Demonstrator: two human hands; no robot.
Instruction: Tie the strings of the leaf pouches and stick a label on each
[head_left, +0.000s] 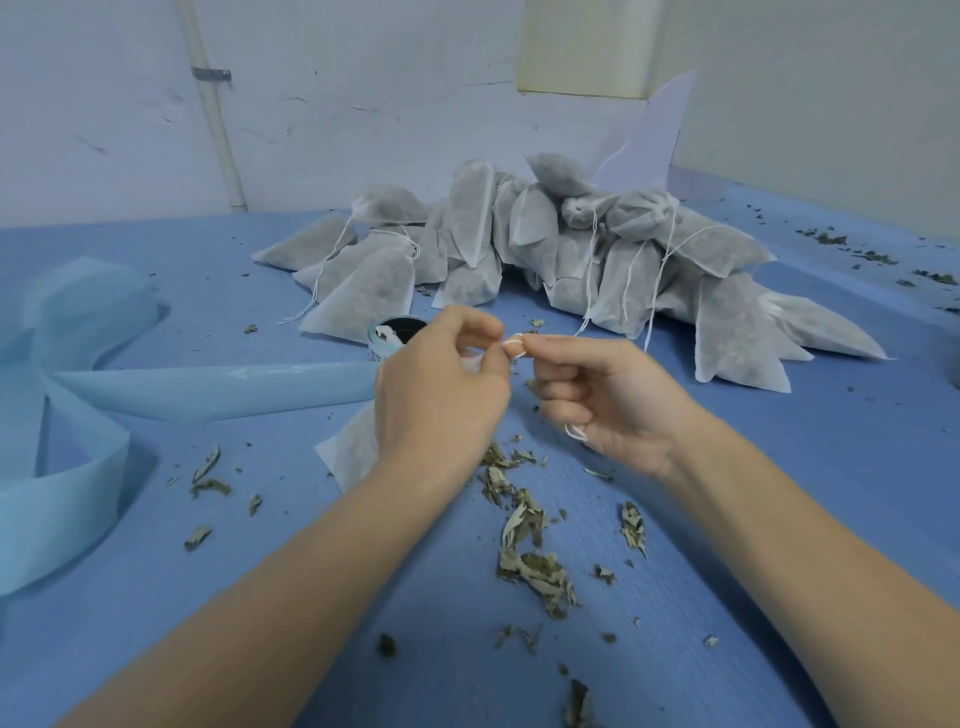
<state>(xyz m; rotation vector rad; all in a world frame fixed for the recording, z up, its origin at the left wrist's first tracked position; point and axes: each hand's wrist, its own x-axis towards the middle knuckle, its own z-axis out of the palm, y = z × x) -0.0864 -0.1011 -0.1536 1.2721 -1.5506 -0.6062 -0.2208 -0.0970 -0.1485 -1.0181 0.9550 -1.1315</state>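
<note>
Both hands, left (441, 395) and right (602, 395), pinch thin limp string (514, 347) above a soft, light pouch (353, 452); it is best gripped close to the knot

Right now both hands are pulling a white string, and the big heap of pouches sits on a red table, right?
Not quite. The head view shows the table is blue, not red. The rest holds: the left hand and right hand pinch the white string, and the heap of pouches lies behind them.
</note>
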